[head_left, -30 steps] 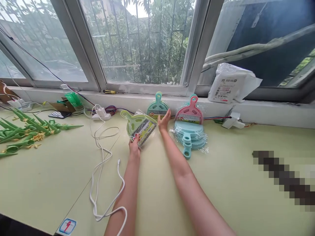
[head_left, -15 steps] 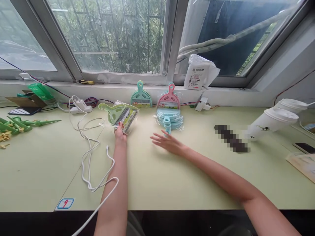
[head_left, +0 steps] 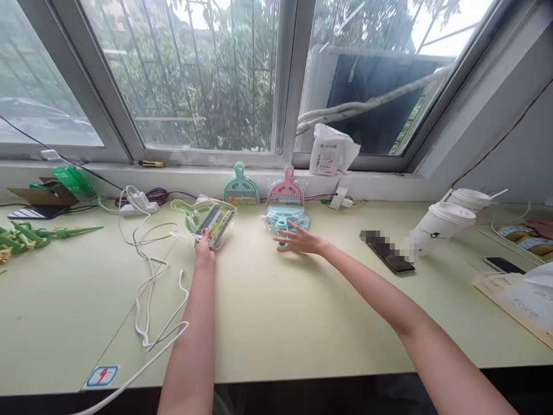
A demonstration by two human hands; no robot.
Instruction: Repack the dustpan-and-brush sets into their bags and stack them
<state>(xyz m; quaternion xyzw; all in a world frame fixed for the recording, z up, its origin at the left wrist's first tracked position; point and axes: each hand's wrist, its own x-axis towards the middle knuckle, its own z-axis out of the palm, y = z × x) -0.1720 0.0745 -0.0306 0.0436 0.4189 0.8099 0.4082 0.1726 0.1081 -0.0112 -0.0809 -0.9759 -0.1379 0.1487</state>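
My left hand (head_left: pixel 204 246) is closed on the near edge of a green dustpan-and-brush set (head_left: pixel 199 214) in clear plastic wrap, its handle pointing left. My right hand (head_left: pixel 302 240), fingers spread, lies over the handle of a light blue dustpan set (head_left: pixel 284 213); whether it touches the handle is hard to tell. The blue set lies on the table in plastic wrap, partly covered by the fingers. Behind it a pink dustpan set (head_left: pixel 286 185) leans against the sill wall, handle up. A teal dustpan set (head_left: pixel 239 185) leans there too, to its left.
White cables (head_left: pixel 151 271) trail along the left forearm from a power strip (head_left: pixel 137 208). Right of my hand lie a phone (head_left: pixel 391 255), white lidded cups (head_left: pixel 444 225) and a paper bag (head_left: pixel 518 302). A white packet (head_left: pixel 332 151) and a yellow cutter (head_left: pixel 151 163) rest on the sill.
My right hand has reached forward from beside the blue dustpan's handle to over it. My left hand still holds the green set. The camera view has tilted up and shifted right.
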